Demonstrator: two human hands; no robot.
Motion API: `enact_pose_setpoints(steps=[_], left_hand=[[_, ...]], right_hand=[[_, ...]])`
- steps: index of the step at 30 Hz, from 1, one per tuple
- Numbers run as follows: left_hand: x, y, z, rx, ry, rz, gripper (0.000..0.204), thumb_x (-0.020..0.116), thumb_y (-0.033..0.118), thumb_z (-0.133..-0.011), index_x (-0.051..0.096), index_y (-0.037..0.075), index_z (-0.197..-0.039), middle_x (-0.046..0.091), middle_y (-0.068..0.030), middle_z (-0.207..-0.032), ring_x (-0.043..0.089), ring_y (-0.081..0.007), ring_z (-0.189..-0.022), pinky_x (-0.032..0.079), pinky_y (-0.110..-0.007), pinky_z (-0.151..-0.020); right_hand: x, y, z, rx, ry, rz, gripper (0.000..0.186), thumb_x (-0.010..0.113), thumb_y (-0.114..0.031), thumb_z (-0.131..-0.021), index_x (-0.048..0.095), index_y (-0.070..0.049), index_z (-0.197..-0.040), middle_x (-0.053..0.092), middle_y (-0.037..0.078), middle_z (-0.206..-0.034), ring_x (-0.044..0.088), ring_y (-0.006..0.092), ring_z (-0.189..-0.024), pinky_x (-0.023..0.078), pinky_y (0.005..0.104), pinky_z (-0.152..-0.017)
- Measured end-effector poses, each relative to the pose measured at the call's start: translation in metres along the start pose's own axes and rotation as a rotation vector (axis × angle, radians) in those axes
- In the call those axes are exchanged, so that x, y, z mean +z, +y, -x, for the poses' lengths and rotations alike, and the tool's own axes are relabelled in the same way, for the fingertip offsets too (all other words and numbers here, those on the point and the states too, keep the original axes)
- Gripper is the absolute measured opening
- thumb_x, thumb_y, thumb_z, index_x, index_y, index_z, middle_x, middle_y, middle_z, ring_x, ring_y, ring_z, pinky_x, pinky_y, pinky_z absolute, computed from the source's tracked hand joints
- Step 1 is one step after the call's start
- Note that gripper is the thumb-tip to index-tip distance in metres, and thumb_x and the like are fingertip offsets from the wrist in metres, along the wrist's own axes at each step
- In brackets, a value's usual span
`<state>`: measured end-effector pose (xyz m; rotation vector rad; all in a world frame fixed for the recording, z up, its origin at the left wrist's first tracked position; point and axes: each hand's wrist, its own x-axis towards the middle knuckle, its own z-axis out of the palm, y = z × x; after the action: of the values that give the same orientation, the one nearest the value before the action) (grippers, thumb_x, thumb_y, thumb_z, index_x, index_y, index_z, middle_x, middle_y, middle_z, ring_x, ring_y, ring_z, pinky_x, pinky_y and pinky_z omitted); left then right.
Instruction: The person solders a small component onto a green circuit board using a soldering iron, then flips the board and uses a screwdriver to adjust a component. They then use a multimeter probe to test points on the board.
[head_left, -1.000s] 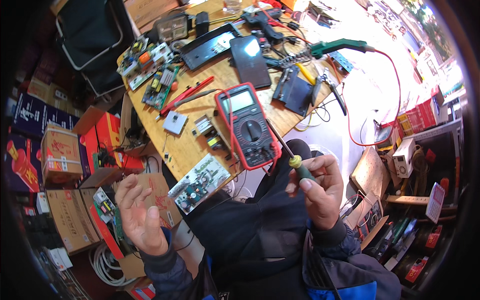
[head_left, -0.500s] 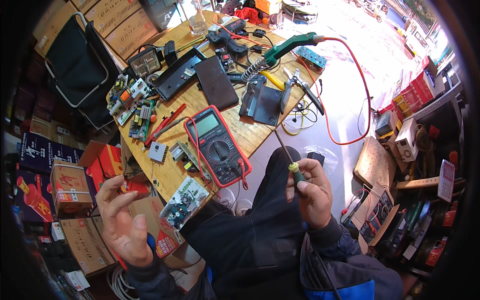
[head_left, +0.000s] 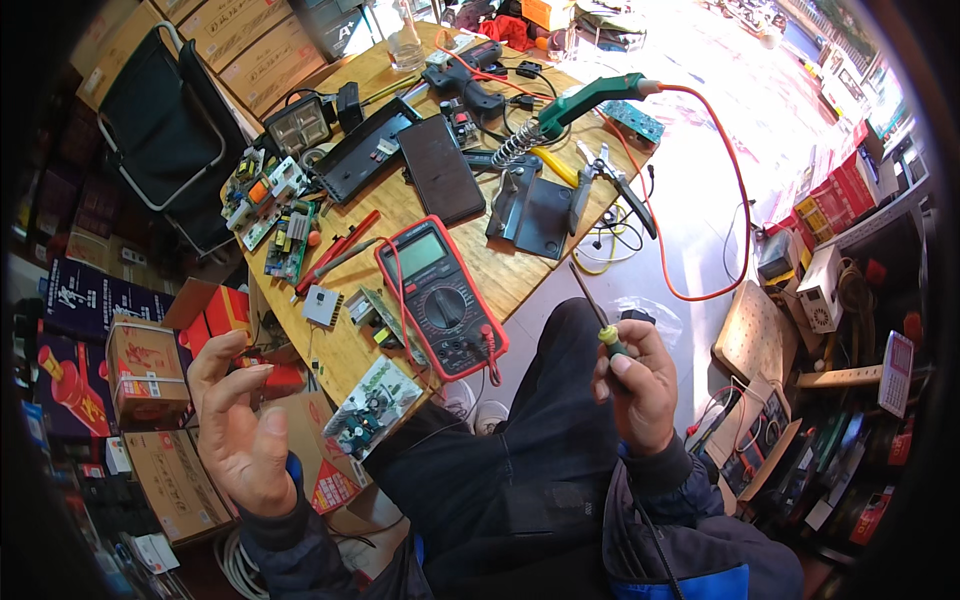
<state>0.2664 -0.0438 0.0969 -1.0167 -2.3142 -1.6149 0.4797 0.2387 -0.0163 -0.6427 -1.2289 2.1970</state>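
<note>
In my right hand (head_left: 643, 385) is a screwdriver (head_left: 610, 338) with a green and yellow handle, its thin shaft pointing up and left past the table's corner. My left hand (head_left: 243, 425) is raised left of the table, fingers curved apart, holding nothing. Between the hands, a circuit board (head_left: 374, 408) with a white heat sink sits at the table's near corner. Just beyond lies a red and black multimeter (head_left: 443, 300). A soldering iron (head_left: 590, 104) with a green handle rests in its coiled spring holder on a black stand (head_left: 527, 213).
Pliers (head_left: 590, 195) lie at the wooden table's (head_left: 520, 278) right edge. A dark flat panel (head_left: 440, 170), a black tray (head_left: 360, 150) and several circuit boards (head_left: 290, 240) cover the middle and left. A folding chair (head_left: 165, 140) and cartons (head_left: 150, 375) stand left. An orange cable (head_left: 742, 190) loops off the right side.
My right hand has moved slightly right with the screwdriver, and its tip stands a little farther from the table corner. The left hand stays raised and open. The whole view has shifted slightly.
</note>
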Motion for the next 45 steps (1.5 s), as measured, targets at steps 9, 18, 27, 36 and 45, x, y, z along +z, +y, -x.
enact_pose_setpoints(steps=[9, 18, 27, 36, 45], left_hand=[[-0.006, -0.012, 0.009, -0.065, 0.038, 0.031, 0.035, 0.066, 0.013, -0.080, 0.067, 0.000, -0.112, 0.049, -0.0210, -0.141, 0.046, -0.0331, -0.134, 0.035, -0.047, -0.115], [-0.015, -0.026, 0.020, -0.148, 0.089, 0.069, 0.032, 0.069, 0.012, -0.079, 0.068, 0.000, -0.109, 0.052, -0.0193, -0.137, 0.048, -0.0310, -0.133, 0.036, -0.046, -0.114], [-0.029, -0.040, 0.032, -0.210, 0.145, 0.097, 0.029, 0.068, 0.005, -0.081, 0.068, -0.001, -0.110, 0.053, -0.0174, -0.136, 0.050, -0.0292, -0.131, 0.036, -0.042, -0.114], [-0.039, -0.054, 0.050, -0.258, 0.172, 0.155, 0.025, 0.067, 0.003, -0.086, 0.068, -0.002, -0.111, 0.055, -0.0161, -0.133, 0.056, -0.0228, -0.119, 0.044, -0.034, -0.102], [-0.011, -0.014, 0.073, -0.467, -0.099, 0.542, 0.017, 0.068, -0.001, -0.088, 0.072, -0.008, -0.103, 0.065, -0.0153, -0.109, 0.066, -0.0182, -0.083, 0.054, -0.028, -0.076]], right_hand=[[0.008, 0.000, -0.001, 0.052, 0.040, 0.085, 0.020, 0.060, -0.014, -0.100, 0.061, 0.003, -0.111, 0.055, 0.004, -0.076, 0.051, 0.0112, -0.059, 0.043, 0.0238, -0.058], [0.015, 0.009, -0.001, -0.018, 0.007, 0.159, 0.031, 0.051, -0.017, -0.105, 0.061, 0.007, -0.122, 0.059, 0.008, -0.079, 0.057, 0.0137, -0.066, 0.046, 0.0245, -0.061], [0.031, 0.012, 0.001, -0.010, -0.012, 0.240, 0.036, 0.053, -0.019, -0.104, 0.061, 0.007, -0.128, 0.056, 0.006, -0.080, 0.056, 0.0117, -0.066, 0.045, 0.0222, -0.055], [0.054, 0.009, 0.006, 0.045, -0.139, 0.438, 0.037, 0.054, -0.024, -0.102, 0.061, 0.002, -0.127, 0.055, 0.001, -0.078, 0.046, 0.0057, -0.060, 0.034, 0.0206, -0.053], [0.107, 0.016, 0.029, 0.094, -0.445, 0.438, 0.037, 0.061, -0.021, -0.098, 0.051, -0.001, -0.127, 0.063, 0.008, -0.098, 0.060, 0.0129, -0.084, 0.048, 0.0286, -0.076]])
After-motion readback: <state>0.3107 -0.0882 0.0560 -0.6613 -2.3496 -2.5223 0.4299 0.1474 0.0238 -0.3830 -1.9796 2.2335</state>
